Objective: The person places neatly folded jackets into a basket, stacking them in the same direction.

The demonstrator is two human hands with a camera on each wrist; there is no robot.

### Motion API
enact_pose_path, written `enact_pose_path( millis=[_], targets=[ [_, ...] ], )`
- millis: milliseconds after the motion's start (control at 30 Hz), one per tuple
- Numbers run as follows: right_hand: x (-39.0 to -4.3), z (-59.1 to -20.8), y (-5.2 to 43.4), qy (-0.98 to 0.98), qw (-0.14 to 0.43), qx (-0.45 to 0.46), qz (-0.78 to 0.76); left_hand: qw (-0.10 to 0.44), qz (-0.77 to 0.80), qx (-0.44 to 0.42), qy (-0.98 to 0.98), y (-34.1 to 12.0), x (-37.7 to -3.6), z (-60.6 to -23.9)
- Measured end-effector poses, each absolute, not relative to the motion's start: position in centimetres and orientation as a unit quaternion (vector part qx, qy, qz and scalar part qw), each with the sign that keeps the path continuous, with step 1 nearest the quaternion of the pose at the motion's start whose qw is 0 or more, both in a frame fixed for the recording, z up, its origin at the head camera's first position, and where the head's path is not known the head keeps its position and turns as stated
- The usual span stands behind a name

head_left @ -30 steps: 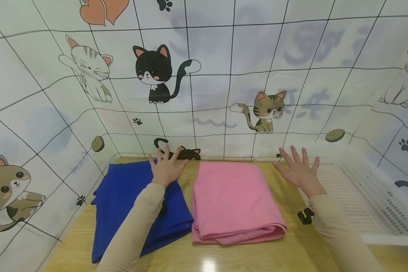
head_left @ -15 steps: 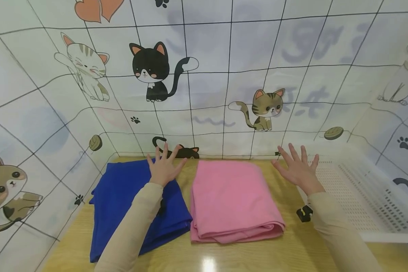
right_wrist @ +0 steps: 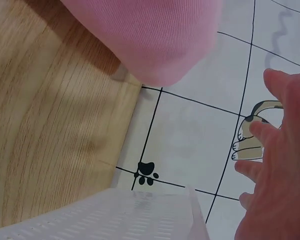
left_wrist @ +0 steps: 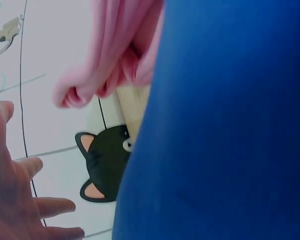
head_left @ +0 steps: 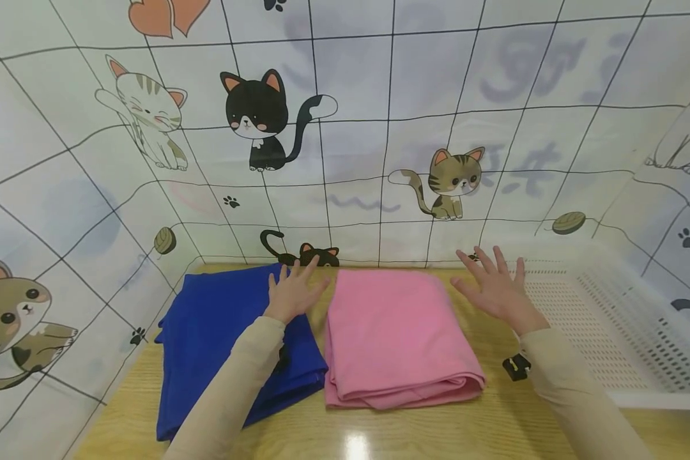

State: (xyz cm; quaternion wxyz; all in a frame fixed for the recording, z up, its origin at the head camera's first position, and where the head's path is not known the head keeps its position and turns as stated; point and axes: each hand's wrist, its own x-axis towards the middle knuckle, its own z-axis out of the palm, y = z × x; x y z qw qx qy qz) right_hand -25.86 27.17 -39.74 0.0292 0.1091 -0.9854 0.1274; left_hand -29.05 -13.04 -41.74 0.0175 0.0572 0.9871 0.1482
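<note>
A folded blue cloth [head_left: 218,332] lies at the left of the table, and a folded pink cloth [head_left: 397,338] lies beside it in the middle. My left hand [head_left: 293,295] hovers over the right side of the blue cloth, fingers spread, holding nothing. In the left wrist view its fingers [left_wrist: 55,206] stand apart from the blue fabric. My right hand [head_left: 497,292] is spread in the air between the pink cloth and a white perforated basket [head_left: 661,401]. The right wrist view shows that hand's fingers [right_wrist: 247,170] in front of the wall, with nothing in them.
The wooden table [head_left: 299,434] meets a wall [head_left: 356,160] printed with cats and grid lines at the back. The basket takes up the table's right side. A small black device [head_left: 516,367] shows at the right wrist.
My left hand has shifted right and slightly down, tilting toward the pink cloth. My right hand has drifted a little left. Both cloths and the basket stay in place.
</note>
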Motion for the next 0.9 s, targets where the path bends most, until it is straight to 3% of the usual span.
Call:
enact_pose_path(
  millis=[467,900],
  targets=[
    [-24.7,-40.4,25.3,-0.977,0.034,0.150,0.149,0.062,0.214,0.099,0.970,-11.2,-27.3,-42.5],
    [-23.7,-42.2,24.5,-0.974,0.048,0.171,0.143,0.069,0.301,0.188,0.932,-10.5,-25.7,-44.4]
  ],
)
